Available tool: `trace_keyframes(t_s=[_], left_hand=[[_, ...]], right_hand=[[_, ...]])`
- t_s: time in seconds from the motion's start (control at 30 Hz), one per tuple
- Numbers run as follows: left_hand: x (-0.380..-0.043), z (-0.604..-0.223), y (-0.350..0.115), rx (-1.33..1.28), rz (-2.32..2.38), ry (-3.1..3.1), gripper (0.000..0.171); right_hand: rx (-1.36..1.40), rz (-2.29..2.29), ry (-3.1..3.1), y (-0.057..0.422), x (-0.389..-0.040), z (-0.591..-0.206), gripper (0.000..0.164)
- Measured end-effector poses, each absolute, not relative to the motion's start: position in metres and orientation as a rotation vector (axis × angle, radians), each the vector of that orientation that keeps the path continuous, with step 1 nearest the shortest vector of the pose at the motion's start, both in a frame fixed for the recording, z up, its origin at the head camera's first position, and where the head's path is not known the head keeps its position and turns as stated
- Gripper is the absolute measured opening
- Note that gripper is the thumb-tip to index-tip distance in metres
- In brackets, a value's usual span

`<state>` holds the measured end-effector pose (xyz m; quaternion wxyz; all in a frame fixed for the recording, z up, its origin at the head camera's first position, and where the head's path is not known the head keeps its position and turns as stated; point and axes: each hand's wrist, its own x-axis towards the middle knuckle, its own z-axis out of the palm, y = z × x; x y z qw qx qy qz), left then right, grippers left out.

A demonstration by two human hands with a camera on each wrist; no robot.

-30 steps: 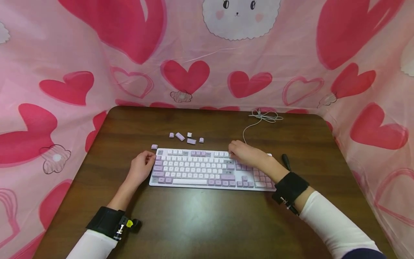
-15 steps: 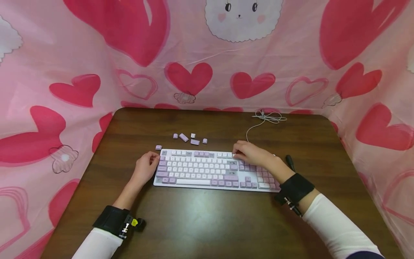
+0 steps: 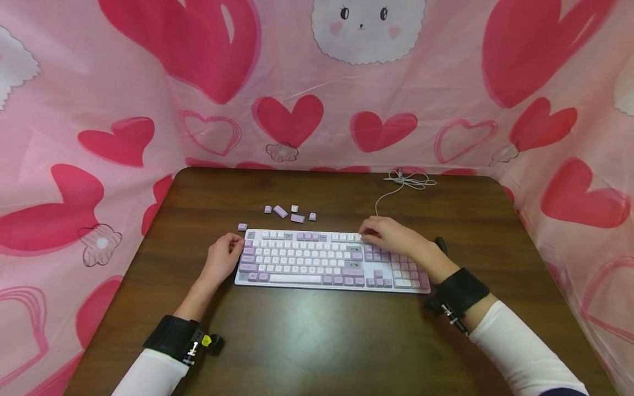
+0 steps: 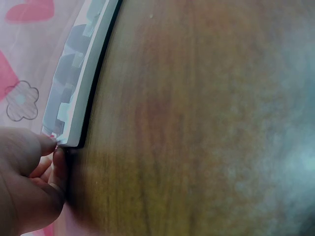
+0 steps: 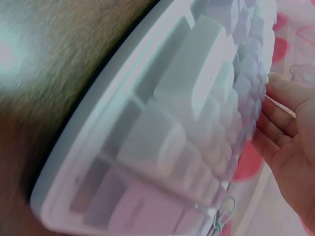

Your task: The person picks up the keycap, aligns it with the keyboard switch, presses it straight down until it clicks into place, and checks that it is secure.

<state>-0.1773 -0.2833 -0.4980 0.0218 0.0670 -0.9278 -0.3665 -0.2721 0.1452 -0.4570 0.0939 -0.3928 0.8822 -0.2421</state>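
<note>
A white and lilac keyboard (image 3: 302, 258) lies on the table; bare grey sockets show at several places in its rows. My left hand (image 3: 225, 256) pinches its left edge, and the left wrist view shows thumb and fingertips meeting at the keyboard's corner. At the top row, my right hand (image 3: 393, 236) has its bent thumb and index finger about a white keycap (image 3: 358, 237) at the end of the white group. Seen from the right wrist, my right fingers (image 5: 275, 118) reach the keyboard's far side, with their tips partly hidden behind the keys.
Several loose keycaps lie behind the keyboard, among them a long lilac keycap (image 3: 280, 211) and a white keycap (image 3: 294, 208). A lilac keycap (image 3: 242, 226) sits by the top left corner. Coiled cable (image 3: 411, 179) lies at the back; a black handle (image 3: 441, 245) is right of the keyboard.
My right hand has shifted slightly right along the top row, and the last white keycap there has come into view. My left hand stays at the keyboard's edge. The head view has shifted a little.
</note>
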Motion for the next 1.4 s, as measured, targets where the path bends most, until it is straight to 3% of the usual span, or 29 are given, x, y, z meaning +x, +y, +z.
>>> trace_keyframes(t_s=[0.37,0.83,1.4], left_hand=[[-0.179,-0.496,-0.291,0.208,-1.113,-2.882,0.023],[-0.178,-0.498,-0.291,0.227,-1.124,-2.887,0.024],[-0.178,-0.502,-0.285,0.187,-1.126,-2.845,0.022]], right_hand=[[-1.139,-0.689,2.68,0.147,-0.279,-0.449,0.013],[-1.304,-0.571,2.768,0.067,-0.284,-0.415,0.01],[-1.324,-0.425,2.727,-0.001,-0.301,-0.421,0.013]])
